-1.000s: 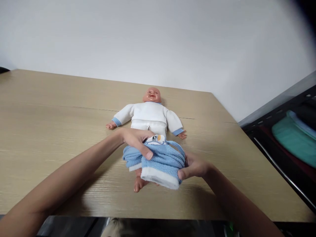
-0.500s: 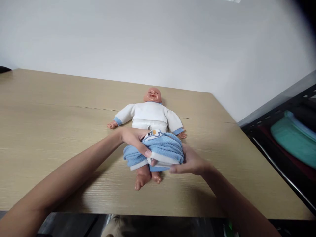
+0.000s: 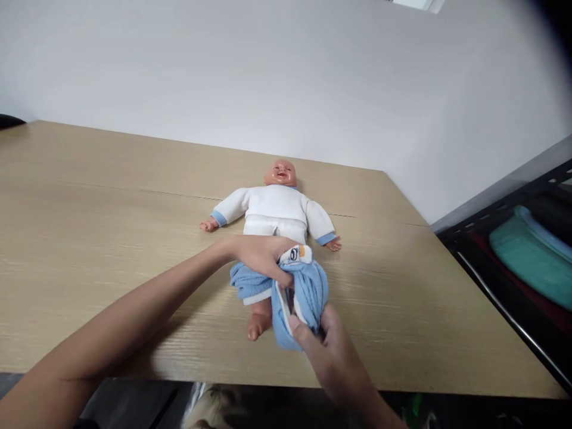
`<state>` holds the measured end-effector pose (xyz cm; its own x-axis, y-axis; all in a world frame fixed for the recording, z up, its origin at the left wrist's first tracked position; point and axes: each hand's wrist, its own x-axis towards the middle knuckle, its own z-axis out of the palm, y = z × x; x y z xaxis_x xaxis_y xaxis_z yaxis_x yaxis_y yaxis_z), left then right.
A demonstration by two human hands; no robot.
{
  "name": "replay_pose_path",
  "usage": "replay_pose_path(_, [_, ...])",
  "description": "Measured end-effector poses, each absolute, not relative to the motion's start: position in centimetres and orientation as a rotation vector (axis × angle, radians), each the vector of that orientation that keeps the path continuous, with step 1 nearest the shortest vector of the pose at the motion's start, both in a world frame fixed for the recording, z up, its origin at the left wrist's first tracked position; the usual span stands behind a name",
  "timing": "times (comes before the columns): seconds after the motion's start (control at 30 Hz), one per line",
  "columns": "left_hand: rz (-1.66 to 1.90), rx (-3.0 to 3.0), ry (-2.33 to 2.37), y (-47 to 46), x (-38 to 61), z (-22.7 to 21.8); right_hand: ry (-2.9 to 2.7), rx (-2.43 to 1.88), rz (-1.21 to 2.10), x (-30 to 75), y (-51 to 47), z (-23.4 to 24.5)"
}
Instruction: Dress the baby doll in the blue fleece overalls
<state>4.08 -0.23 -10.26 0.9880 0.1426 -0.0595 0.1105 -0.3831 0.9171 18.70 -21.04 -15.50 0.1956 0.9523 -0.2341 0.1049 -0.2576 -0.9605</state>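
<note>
Pale table (image 3: 134, 179) extends beneath the left hand (image 3: 261, 253) and right hand (image 3: 335, 351), which grip bunched pants (image 3: 315, 286) between them, over the doll (image 3: 277, 204). Such cloth should prove light, soft, stretchy, best held by its white hem (image 3: 259, 297).

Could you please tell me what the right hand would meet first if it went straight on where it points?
The right hand would first press into the blue garment it is gripping. Beyond that, the left hand seems next in line, though depth is hard to judge.
</note>
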Motion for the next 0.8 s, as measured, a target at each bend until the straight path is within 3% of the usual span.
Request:
replay_pose_path(0.13, [-0.073, 2.113, 0.207, -0.9, 3.9, -9.7, -0.939, -1.546, 1.068, 16.4, -23.3, -17.0])
replay_pose_path(0.57, [-0.338, 2.583, 0.607, -3.9, 4.5, -9.9, -1.342, -1.747, 0.043, 18.7, -24.1, -21.2])
replay_pose_path(0.67, [-0.347, 2.579, 0.594, -4.2, 4.7, -10.2, -1.298, -1.727, 0.107, 18.9, -24.3, -21.1])
replay_pose_path(0.8, [-0.318, 2.546, 0.582, -4.4, 4.9, -10.3, -1.108, -1.71, 0.506, 18.8, -24.7, -21.0])
